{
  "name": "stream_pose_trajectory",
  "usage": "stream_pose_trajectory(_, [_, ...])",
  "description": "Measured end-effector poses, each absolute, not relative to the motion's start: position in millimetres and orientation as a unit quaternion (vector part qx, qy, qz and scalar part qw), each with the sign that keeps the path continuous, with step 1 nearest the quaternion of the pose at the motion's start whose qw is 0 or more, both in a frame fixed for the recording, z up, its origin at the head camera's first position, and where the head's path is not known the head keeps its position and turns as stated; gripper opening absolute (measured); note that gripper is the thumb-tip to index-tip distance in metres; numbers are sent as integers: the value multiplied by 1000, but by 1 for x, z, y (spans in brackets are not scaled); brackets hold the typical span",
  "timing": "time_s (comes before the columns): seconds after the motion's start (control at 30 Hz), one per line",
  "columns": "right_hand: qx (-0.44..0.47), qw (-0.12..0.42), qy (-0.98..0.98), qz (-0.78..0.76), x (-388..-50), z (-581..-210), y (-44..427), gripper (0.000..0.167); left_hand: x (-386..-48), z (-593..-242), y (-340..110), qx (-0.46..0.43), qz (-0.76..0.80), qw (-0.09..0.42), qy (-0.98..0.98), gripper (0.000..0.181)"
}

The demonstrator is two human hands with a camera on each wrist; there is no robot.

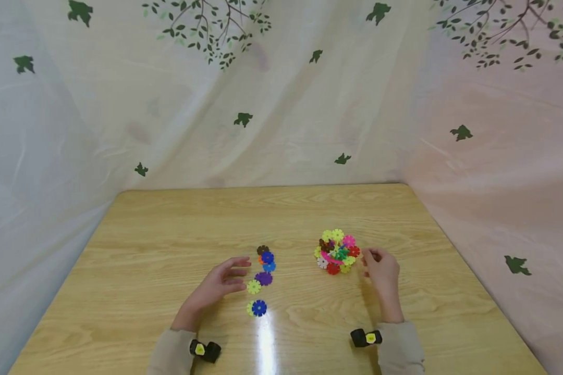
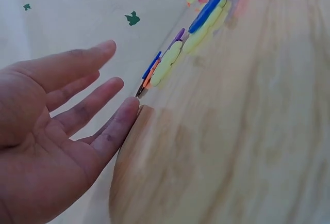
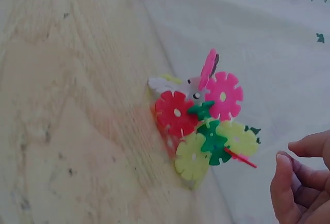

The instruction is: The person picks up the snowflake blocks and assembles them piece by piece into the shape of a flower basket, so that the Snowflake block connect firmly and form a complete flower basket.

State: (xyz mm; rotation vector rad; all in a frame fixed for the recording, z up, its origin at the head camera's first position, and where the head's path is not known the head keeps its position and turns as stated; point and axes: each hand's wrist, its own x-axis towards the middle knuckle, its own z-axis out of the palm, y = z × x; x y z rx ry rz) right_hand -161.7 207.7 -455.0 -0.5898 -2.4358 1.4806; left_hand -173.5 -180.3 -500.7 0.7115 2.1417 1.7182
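Note:
On the wooden table, a cluster of joined flower-shaped discs (image 1: 336,253) in red, pink, yellow, green, white and brown stands right of centre. My right hand (image 1: 383,271) is just right of it with bent fingers and nothing visible between them; the right wrist view shows a gap between this hand (image 3: 301,182) and the red disc (image 3: 176,112) side of the cluster. Left of the cluster lie loose discs, among them a purple one (image 1: 264,278), a yellow one (image 1: 254,286) and a dark blue one (image 1: 259,308). Beside them my left hand (image 1: 218,281) has its fingers spread, holding nothing.
A pale cloth with green leaf prints (image 1: 272,104) hangs behind the table's back edge and along both sides. Bare wood (image 1: 169,224) shows left of the loose discs, and more (image 1: 300,323) between the forearms. A black wrist camera (image 1: 206,351) sits on the left sleeve.

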Motion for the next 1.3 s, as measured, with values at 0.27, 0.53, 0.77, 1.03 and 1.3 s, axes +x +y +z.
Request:
stream_pose_trajectory(0.27, [-123,175,-842,496,-161,-442,169,21,-178,-503,-175,242,564,127,779,52])
stream_pose_trajectory(0.53, [66,43,-882,465,-156,-455,117,10,-177,-504,-164,234,487,82,837,38])
stream_pose_trajectory(0.77, [176,-57,-892,412,-166,-475,89,13,-177,-504,-161,205,463,93,857,22])
stream_pose_trajectory(1.03, [255,-100,-888,370,-182,-484,68,30,-176,-502,-160,216,461,91,856,15])
stream_pose_trajectory(1.3, [251,-102,-899,345,-188,-489,61,26,-176,-503,-162,232,471,87,847,17])
